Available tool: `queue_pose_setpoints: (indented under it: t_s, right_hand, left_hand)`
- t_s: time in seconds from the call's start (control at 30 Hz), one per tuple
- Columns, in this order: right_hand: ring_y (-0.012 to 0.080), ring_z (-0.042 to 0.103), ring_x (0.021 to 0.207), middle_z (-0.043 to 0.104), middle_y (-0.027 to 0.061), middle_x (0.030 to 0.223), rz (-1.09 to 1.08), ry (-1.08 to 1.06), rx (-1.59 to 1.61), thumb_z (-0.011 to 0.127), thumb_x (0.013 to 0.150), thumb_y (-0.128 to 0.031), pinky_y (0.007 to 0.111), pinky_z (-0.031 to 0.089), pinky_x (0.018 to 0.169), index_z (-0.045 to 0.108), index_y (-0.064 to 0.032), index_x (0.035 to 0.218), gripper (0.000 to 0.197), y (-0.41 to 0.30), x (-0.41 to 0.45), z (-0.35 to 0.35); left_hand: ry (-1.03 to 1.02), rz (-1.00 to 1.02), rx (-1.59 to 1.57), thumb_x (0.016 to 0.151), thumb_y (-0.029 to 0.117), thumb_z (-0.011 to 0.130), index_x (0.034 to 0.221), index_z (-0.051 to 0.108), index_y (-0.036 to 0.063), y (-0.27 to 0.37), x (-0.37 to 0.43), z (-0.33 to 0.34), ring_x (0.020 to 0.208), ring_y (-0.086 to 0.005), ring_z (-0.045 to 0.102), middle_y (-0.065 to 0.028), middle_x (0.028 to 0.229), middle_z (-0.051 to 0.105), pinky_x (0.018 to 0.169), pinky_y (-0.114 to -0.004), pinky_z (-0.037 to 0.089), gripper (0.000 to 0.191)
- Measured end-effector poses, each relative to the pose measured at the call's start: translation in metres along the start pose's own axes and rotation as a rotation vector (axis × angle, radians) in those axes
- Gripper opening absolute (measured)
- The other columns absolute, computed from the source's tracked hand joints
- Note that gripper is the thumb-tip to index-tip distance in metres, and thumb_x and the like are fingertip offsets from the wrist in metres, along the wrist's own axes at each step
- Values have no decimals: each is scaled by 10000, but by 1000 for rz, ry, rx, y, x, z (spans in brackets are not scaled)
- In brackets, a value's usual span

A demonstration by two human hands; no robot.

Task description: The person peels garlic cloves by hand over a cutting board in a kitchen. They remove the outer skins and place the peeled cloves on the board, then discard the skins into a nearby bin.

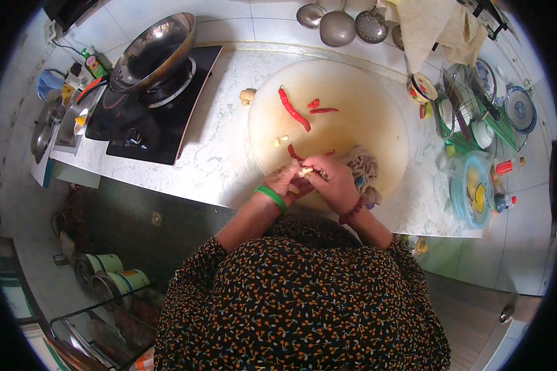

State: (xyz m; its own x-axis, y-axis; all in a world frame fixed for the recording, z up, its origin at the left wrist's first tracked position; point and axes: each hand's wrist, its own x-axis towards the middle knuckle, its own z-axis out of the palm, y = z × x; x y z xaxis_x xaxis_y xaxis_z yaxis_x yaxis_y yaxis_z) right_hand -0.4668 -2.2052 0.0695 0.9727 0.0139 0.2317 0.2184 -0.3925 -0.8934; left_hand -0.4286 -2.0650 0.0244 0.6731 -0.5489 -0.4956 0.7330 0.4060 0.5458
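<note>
My left hand [283,182], with a green band at the wrist, and my right hand [332,180], with a beaded bracelet, meet over the near part of a large round chopping board [362,92]. Between their fingertips they hold a pale garlic clove [305,171]. Red chili peppers [293,109] lie on the board beyond the hands, with smaller red pieces [314,104] nearby. Two small peeled cloves [277,142] rest left of centre. A crumpled grey cloth [363,167] sits just right of my right hand, beside a purplish bulb [371,197] that is partly hidden.
Left stands a black cooktop [158,134] bearing a tilted wok [153,51]. A piece of ginger [247,96] touches the board's left side. At right are an enamel cup [421,88], a dish rack with knives and plates [501,125], and a blue basket [459,195]. Ladles [337,28] hang behind.
</note>
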Motion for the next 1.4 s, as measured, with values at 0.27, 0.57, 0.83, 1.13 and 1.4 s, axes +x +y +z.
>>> queue_pose_setpoints:
  t_s: [0.27,0.57,0.83,1.13,1.4]
  right_hand:
    - [266,566,718,565,122,787,-9,86,-36,557,754,-123,330,451,630,535,-46,903,169,-6,-10,2]
    - [238,577,733,568,117,814,-78,91,2,557,744,-71,298,457,644,531,-41,874,136,-14,-16,2]
    - [215,569,707,567,106,798,-42,68,40,540,748,-53,283,450,633,532,-39,849,102,-11,-19,3]
    - [248,549,704,540,102,766,-121,79,-66,557,734,-59,310,438,620,532,-48,826,95,-16,-19,-3]
    - [267,539,693,521,104,722,-109,-25,-156,548,738,-65,318,436,607,514,-45,767,49,-17,-16,-11]
  left_hand:
    - [-166,46,116,830,220,580,989,537,54,2,-4,-10,559,-116,516,-37,792,587,443,-222,390,234]
    - [-219,181,170,827,141,575,1055,506,37,5,-17,-8,626,-144,562,-60,829,590,529,-245,452,260]
    - [-230,170,189,821,114,575,1072,512,34,5,-24,-15,761,-174,603,-80,919,601,608,-255,473,271]
    - [-278,152,256,812,119,591,1026,540,37,7,-31,-6,775,-166,595,-66,899,600,649,-265,474,235]
    - [-239,130,353,825,144,582,1000,542,40,2,-26,-9,722,-143,589,-61,847,603,638,-259,481,207]
